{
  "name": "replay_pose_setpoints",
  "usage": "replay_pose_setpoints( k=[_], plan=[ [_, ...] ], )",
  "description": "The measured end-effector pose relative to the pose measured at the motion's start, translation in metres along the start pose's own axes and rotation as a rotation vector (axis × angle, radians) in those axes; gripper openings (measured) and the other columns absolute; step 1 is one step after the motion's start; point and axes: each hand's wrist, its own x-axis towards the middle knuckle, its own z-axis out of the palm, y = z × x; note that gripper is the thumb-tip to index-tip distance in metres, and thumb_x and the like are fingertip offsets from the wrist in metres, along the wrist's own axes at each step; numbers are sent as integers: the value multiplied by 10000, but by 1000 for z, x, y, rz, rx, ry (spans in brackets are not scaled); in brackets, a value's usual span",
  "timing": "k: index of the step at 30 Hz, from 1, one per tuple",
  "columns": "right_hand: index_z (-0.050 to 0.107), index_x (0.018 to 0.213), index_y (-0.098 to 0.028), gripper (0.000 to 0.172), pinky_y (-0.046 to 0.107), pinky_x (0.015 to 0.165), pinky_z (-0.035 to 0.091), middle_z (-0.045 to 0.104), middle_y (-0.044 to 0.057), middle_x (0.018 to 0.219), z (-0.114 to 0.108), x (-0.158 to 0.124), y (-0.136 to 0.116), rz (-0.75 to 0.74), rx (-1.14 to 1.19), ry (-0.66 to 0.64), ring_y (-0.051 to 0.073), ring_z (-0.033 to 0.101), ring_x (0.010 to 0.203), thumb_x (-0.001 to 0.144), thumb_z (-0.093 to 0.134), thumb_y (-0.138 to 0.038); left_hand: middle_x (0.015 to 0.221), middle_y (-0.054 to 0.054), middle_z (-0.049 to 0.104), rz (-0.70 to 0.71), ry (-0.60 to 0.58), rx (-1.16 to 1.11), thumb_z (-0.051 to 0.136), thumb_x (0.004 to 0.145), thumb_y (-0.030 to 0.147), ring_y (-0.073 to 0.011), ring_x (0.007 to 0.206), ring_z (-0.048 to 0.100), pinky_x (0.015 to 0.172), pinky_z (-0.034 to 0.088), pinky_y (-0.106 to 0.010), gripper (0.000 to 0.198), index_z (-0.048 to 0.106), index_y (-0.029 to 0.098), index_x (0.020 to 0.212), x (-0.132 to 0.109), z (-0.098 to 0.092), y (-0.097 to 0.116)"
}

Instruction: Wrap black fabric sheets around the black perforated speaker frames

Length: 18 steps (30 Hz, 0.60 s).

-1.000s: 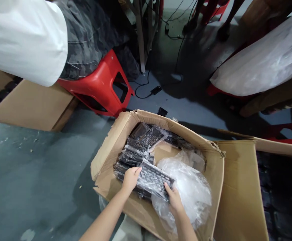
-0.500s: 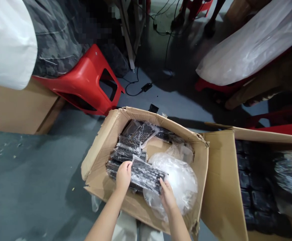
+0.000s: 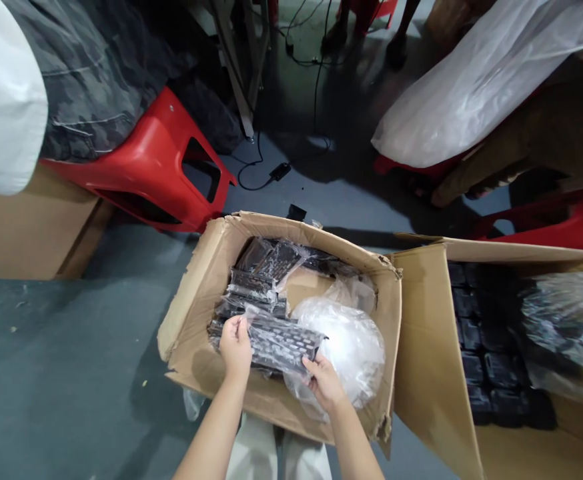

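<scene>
My left hand [image 3: 234,347] has now closed to pinch the plastic [image 3: 249,312] at one end of the wrapped black panel [image 3: 284,345]. My right hand [image 3: 324,383] holds the other end, fingers curled. The panel lies over the stack [image 3: 254,283] inside the carton [image 3: 271,407].

Dim warehouse light, decent frame, bent edges

It's a pretty dim, flat indoor scene from where I'm sitting, and I can't really tell where the light's coming from. The gray floor [image 3: 41,347] has a pale sheen near the cables, with heavy shadow pooling around it and a dark band just past the cardboard box [image 3: 281,247]. The bubble wrap [image 3: 344,347] and plastic sheet [image 3: 471,100] catch soft highlights, and the black wrapped parts [image 3: 281,343] show small glints. Center looks reasonably sharp, no bad blur. Wide-angle stretch bends everything toward the edges, especially the red stool [image 3: 146,167], and the dark blocks in the right carton [image 3: 486,340] go murky.
</scene>
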Motion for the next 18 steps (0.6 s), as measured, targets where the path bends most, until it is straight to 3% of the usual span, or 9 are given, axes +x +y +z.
replay_pose_setpoints(
  k=[4,7,9,12,15,18],
  plan=[
    [605,831,-184,386,208,418,398,665,-1,701,-7,-7,-1,-3,14,38,139,578,544,564,723,-437,667,-29,618,-45,-142,-27,541,698,243,-193,719,582,685,412,-263,43,568,210,704,4,0,5],
    [619,771,-167,398,226,450,414,651,12,640,-13,-11,-5,-19,12,37,159,588,575,572,691,-505,516,14,557,-117,-215,-117,570,674,304,-148,523,535,540,400,-235,106,565,203,641,8,0,2],
    [623,726,-170,396,227,444,406,626,1,585,-15,-15,-6,-23,0,23,151,568,544,576,674,-533,483,27,529,-178,-198,-203,515,702,416,-126,453,505,482,398,-229,235,558,187,673,6,1,-6],
    [599,588,-166,359,212,400,368,545,-30,472,-18,-22,-4,-3,-47,0,104,477,428,556,699,-509,578,-6,584,-266,-92,-322,404,736,511,-128,531,565,537,455,-247,366,539,171,746,0,1,-19],
    [576,502,-153,347,207,408,385,500,-38,431,-22,-29,-3,27,-110,-17,83,436,403,526,736,-460,672,-44,629,-324,9,-385,346,772,464,-144,640,608,629,483,-279,345,531,173,758,-9,1,-29],
    [626,595,-164,327,212,439,423,524,-37,483,-25,-28,-6,30,-147,-19,89,461,449,519,738,-461,671,-33,641,-332,32,-391,432,740,392,-167,682,608,682,477,-306,255,565,175,734,-15,1,-32]
  ],
)
